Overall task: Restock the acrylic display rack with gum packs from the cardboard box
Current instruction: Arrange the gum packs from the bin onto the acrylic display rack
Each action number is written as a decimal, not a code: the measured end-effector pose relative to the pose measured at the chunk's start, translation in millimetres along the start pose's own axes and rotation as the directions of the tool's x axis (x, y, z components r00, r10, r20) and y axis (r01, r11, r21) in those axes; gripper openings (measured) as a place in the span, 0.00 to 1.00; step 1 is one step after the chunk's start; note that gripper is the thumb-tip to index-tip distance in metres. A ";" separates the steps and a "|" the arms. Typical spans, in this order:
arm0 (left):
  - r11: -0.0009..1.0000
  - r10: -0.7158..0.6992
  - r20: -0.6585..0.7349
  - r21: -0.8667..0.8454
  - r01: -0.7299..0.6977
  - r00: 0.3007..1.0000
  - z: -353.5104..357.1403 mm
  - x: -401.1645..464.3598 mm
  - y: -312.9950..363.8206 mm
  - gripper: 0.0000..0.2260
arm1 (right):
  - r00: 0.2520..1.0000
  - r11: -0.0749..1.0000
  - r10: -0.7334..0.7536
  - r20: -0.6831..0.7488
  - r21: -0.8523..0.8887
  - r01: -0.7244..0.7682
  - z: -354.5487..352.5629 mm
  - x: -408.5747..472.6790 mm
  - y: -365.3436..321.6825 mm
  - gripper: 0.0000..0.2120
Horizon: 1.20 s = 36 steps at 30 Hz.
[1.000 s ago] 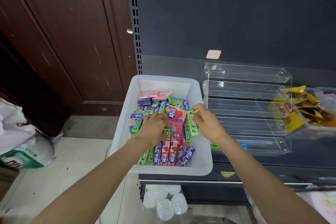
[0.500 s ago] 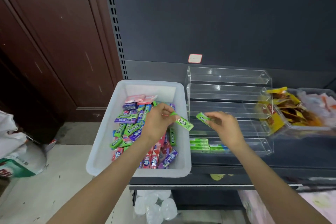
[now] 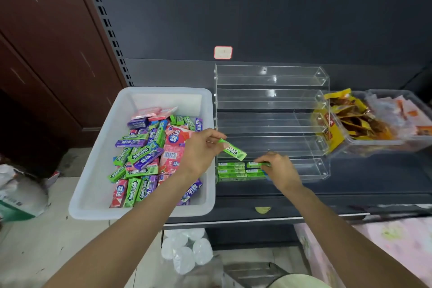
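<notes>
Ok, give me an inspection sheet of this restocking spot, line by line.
Surface: dark shelf carries rack and bins.
Job's things: white bin of mixed gum packs; acrylic rack, green packs only in its bottom tier.
Clutter: clear tub of snack packets; white bag on the floor.
Hands: left hand holds a green pack; right hand sets another green pack in the bottom tier.
Cables: nothing seen.
Surroundings: brown cabinet, dark back panel.

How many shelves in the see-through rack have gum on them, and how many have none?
Shelves of the clear acrylic rack with green gum packs: 1
Shelves with none: 4
Total: 5
</notes>
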<state>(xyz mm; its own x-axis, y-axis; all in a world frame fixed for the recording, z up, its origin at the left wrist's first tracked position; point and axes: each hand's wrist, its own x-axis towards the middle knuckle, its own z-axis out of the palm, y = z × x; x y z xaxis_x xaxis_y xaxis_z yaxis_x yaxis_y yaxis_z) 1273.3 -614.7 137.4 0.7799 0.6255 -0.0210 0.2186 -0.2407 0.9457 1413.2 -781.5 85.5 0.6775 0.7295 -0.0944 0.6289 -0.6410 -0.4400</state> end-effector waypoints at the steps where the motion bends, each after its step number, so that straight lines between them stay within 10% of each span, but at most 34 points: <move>1: 1.000 -0.002 -0.008 0.012 0.002 1.000 -1.3 -0.1 -0.2 0.06 | 1.000 0.999 0.001 0.006 -0.037 -0.001 1.8 0.9 0.0 0.12; 23: 1.000 -0.018 0.013 0.008 0.017 1.000 -9.0 -8.0 0.6 0.06 | 0.995 0.976 -0.007 0.100 -0.215 0.028 8.2 1.5 -11.5 0.14; 30: 1.000 -0.017 0.055 0.001 0.017 0.998 11.6 -9.1 9.2 0.05 | 0.997 0.862 0.012 -0.071 0.507 0.026 -23.3 -8.5 -18.0 0.10; 36: 0.999 0.002 0.107 0.034 -0.006 0.994 52.4 -5.6 15.3 0.06 | 0.998 0.791 -0.056 0.022 0.611 0.031 -42.5 -18.5 -5.5 0.08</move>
<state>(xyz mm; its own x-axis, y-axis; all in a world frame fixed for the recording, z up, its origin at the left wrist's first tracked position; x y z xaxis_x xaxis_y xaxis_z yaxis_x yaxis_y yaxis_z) 1303.0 -660.8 135.0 0.8387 0.5420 -0.0536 0.2337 -0.2692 0.9343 1413.5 -801.6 127.6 0.6328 0.7691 -0.0896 0.2851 -0.3390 -0.8965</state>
